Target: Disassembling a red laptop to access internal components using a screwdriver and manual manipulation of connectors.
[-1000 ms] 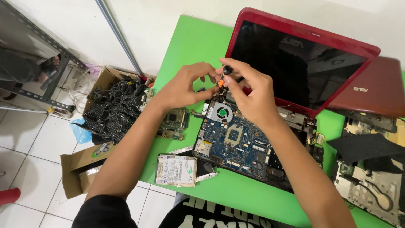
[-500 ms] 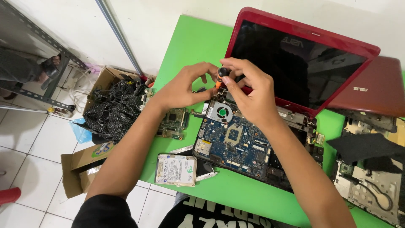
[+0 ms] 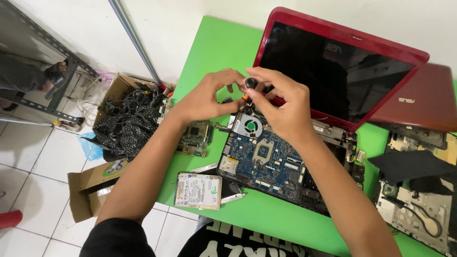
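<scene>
Both hands over far tabletop edge: right hand (image 3: 281,102) pinches black-topped screwdriver (image 3: 249,86), left hand (image 3: 207,97) fingers closed near its tip w/ nothing clearly held, above fan (image 3: 249,127) on bared laptop board (image 3: 271,159); keyboard cover off, board still seated.

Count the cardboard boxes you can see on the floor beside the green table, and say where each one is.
2. One open box full of black cables stands by the wall near the table's far corner. A second box lies nearer, beside the person's left arm. Others may be hidden under the table.
</scene>
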